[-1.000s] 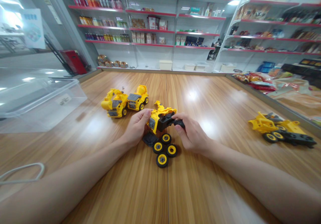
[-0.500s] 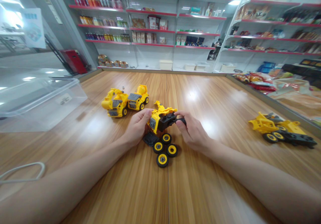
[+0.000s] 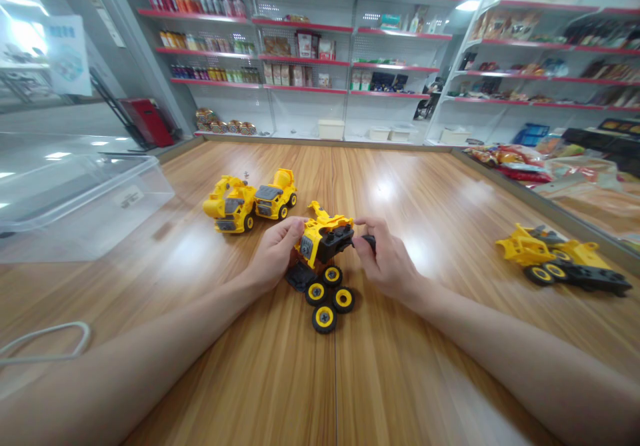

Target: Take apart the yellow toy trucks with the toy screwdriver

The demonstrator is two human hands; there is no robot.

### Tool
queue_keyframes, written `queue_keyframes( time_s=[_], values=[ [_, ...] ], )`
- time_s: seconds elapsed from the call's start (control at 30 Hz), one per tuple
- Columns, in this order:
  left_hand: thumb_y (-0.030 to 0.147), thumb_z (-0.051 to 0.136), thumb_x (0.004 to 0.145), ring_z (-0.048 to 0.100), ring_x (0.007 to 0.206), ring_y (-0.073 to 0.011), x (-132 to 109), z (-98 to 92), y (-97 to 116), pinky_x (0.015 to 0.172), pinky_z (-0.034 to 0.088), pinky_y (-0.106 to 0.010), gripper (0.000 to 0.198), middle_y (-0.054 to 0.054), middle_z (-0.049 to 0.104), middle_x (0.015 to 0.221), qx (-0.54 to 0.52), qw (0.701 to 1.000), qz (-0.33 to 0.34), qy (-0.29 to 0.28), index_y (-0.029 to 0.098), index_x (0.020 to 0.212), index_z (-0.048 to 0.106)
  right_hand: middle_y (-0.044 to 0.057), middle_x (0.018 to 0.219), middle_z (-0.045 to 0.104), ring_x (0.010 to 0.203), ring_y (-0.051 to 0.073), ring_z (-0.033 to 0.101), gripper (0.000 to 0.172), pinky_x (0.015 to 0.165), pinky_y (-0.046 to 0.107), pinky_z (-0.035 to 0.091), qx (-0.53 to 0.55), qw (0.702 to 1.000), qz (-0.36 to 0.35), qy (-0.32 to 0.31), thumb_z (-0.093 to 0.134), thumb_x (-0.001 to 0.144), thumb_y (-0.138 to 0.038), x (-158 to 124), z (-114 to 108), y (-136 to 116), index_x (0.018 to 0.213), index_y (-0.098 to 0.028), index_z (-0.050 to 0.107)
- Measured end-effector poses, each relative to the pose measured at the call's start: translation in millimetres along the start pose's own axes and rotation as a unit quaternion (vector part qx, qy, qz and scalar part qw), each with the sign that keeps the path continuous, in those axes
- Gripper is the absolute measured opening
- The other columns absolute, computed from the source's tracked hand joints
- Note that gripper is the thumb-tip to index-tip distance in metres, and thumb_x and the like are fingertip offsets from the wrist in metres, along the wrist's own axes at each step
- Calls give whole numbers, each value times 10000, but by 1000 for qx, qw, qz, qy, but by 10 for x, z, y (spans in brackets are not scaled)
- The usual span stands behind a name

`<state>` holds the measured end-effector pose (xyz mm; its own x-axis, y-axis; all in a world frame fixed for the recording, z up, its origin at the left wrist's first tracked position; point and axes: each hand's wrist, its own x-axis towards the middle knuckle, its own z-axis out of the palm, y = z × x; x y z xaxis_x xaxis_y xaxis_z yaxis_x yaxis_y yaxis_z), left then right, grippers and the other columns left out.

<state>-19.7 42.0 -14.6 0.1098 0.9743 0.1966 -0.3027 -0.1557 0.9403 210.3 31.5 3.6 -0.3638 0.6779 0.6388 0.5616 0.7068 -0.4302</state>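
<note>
Four loose wheels by the toy truck body, my left hand clasping it, right hand pinching a small black part, mostly hidden in the grip.

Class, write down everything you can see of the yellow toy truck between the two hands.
The toy truck looks like glossy plastic: yellow body, grey cab panel, black chassis turned up. It is tilted, held low over the wooden table, with four wheels lying by it. The left hand grips its cab end; the right hand pinches a black part at its other end.
</note>
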Motion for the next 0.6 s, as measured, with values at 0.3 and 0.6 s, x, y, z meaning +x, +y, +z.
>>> queue_keyframes(
  time_s=[0.3,0.6],
  values=[
    [462,634,872,672,729,-157,5,10,25,655,535,-253,365,-70,733,913,-7,1000,-3,5,155,1065,675,77,1018,595,814,177,592,260,737,324,522,33,999,-42,3,465,967,-228,-6,21,44,1226,-209,458],
    [484,615,880,651,700,-151,10,-7,9,626,519,-250,371,-57,713,878,11,1000,2,-4,159,1051,673,100,1097,559,948,200,588,282,789,332,520,34,996,-78,11,476,950,-199,-9,19,13,1232,-208,456]
  ],
)
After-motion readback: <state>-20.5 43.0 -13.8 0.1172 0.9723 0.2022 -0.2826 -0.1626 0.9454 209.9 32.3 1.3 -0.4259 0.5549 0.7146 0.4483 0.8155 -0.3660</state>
